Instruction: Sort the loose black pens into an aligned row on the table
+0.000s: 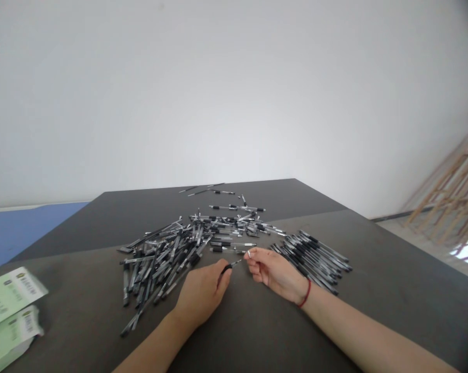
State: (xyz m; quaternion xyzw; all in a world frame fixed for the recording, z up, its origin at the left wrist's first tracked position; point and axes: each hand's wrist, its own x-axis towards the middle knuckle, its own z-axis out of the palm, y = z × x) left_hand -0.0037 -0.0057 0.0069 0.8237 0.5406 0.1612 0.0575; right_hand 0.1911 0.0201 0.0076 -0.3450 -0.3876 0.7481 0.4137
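Observation:
My left hand [205, 290] is closed around a pen [227, 268] with a black grip, its thin point aimed to the right. Just across from that point, my right hand [271, 270] pinches a small silvery-white piece [249, 254] between thumb and finger; its exact kind is too small to tell. A narrow gap lies between the two hands. Left of my left hand spreads a jumbled heap of clear and black pens [167, 259]. Beside my right hand, a row of pens [311, 259] lies roughly parallel, slanting the same way.
Green and white boxes [11, 316] stand at the table's left front corner. Several thin refills [199, 191] and loose pens [237, 207] lie farther back on the dark table [374, 300]. A white wall rises behind, and a wooden lattice [451, 191] stands at the right.

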